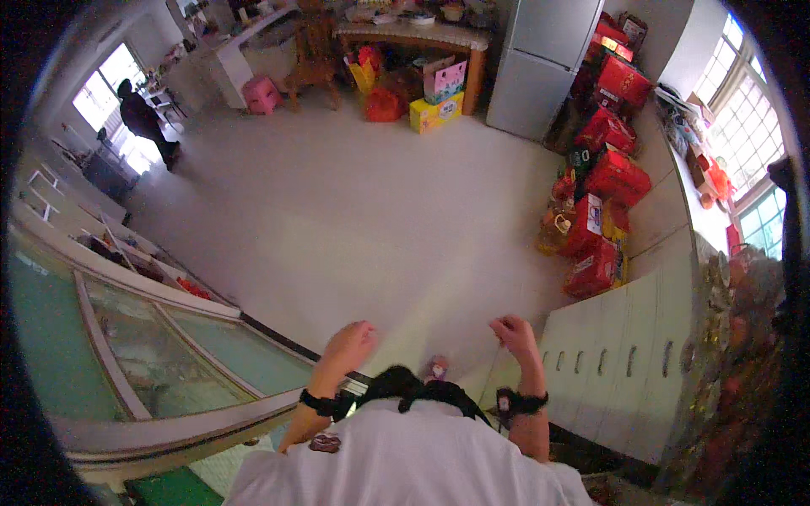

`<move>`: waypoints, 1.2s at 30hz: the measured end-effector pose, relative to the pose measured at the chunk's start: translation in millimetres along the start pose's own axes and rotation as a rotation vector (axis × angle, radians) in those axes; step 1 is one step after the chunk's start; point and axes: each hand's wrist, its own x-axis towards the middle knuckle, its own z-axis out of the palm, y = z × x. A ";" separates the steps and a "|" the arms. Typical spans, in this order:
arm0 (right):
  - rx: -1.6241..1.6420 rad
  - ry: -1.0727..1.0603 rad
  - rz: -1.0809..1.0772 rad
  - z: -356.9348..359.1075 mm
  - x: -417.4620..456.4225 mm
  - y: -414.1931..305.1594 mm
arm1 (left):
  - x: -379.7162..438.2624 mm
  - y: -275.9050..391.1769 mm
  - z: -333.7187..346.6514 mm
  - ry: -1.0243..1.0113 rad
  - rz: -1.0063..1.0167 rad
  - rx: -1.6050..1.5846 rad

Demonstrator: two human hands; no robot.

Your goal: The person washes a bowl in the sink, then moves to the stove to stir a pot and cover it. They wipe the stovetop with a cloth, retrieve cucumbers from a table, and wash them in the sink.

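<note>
My left hand (351, 345) is held out in front of my body over the pale floor (380, 221), its fingers curled loosely and blurred. Nothing shows in it. On the other side, my right hand (516, 335) is also curled in, with no object visible between its fingers. Each wrist wears a black strap (530, 403). The glazed door panel (183, 367) is the nearest thing to my left hand. To the right of my right hand stand white cabinet doors (623, 341) with a row of handles.
Red cartons (617, 177) and an oil bottle (557, 224) line the right side, near a refrigerator (535, 76). At the back are a table (411, 35), a yellow box (436, 112) and a pink stool (262, 95). Another person (144, 117) stands far left by a bright doorway.
</note>
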 end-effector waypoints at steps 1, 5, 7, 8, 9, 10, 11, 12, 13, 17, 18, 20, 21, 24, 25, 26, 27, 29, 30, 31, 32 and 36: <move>-0.109 -0.063 -0.057 -1.9 24.4 -22.6 | 11.4 -1.1 -7.8 0.050 -0.023 -0.027; -0.125 -0.212 -0.066 31.0 88.2 -97.9 | 33.9 -22.5 -23.2 0.196 -0.082 -0.198; -0.172 -0.268 -0.083 49.9 133.8 -111.7 | 61.3 -53.1 -15.4 0.256 -0.138 -0.243; -0.211 -0.286 -0.074 55.8 153.8 -103.3 | 76.9 -67.6 -11.2 0.266 -0.157 -0.256; -0.208 -0.289 -0.100 60.3 164.7 -81.6 | 78.0 -84.0 -14.7 0.285 -0.194 -0.259; -0.193 -0.276 -0.139 61.5 178.2 -61.9 | 87.9 -79.5 -28.1 0.269 -0.230 -0.257; -0.141 -0.257 -0.114 72.4 181.9 -67.9 | 90.1 -100.2 -26.3 0.315 -0.195 -0.220; -0.240 -0.254 -0.057 69.9 192.6 -73.4 | 103.0 -118.8 -27.8 0.355 -0.136 -0.187; -0.194 -0.213 0.004 70.8 204.2 -66.6 | 120.1 -123.2 -46.0 0.406 -0.111 -0.140; -0.107 -0.168 0.048 84.7 222.6 -108.9 | 153.9 -111.4 -112.8 0.398 -0.054 -0.153; -0.049 -0.186 0.009 86.3 232.0 -107.7 | 160.7 -106.2 -133.1 0.370 -0.037 -0.193; -0.041 -0.189 -0.066 100.9 244.5 -111.0 | 181.9 -122.7 -144.6 0.407 0.067 -0.121; -0.101 -0.171 -0.092 108.4 248.1 -119.2 | 190.2 -122.4 -158.7 0.353 0.051 -0.080; -0.110 -0.199 0.009 121.9 276.1 -129.6 | 230.4 -115.7 -193.5 0.328 0.084 -0.088; -0.075 -0.197 0.030 131.1 285.6 -140.0 | 239.1 -112.1 -205.7 0.319 0.059 -0.188; -0.113 -0.196 0.038 136.9 302.6 -146.9 | 247.4 -114.6 -216.4 0.327 0.027 -0.282; -0.152 -0.208 0.037 143.4 318.6 -153.1 | 251.8 -126.4 -220.2 0.329 -0.001 -0.241; -0.087 -0.195 0.097 149.6 325.6 -159.9 | 247.6 -146.3 -220.5 0.339 -0.064 -0.158; -0.048 -0.186 0.106 157.1 333.8 -172.7 | 245.8 -158.3 -224.4 0.340 -0.075 -0.139; -0.059 -0.201 0.081 163.9 351.3 -184.5 | 247.5 -168.4 -226.8 0.328 -0.093 -0.111; -0.070 -0.216 0.056 169.9 370.6 -198.3 | 248.8 -178.4 -229.5 0.318 -0.111 -0.084; -0.006 -0.342 -0.001 203.4 460.3 -264.7 | 290.9 -182.0 -273.0 0.408 -0.175 -0.211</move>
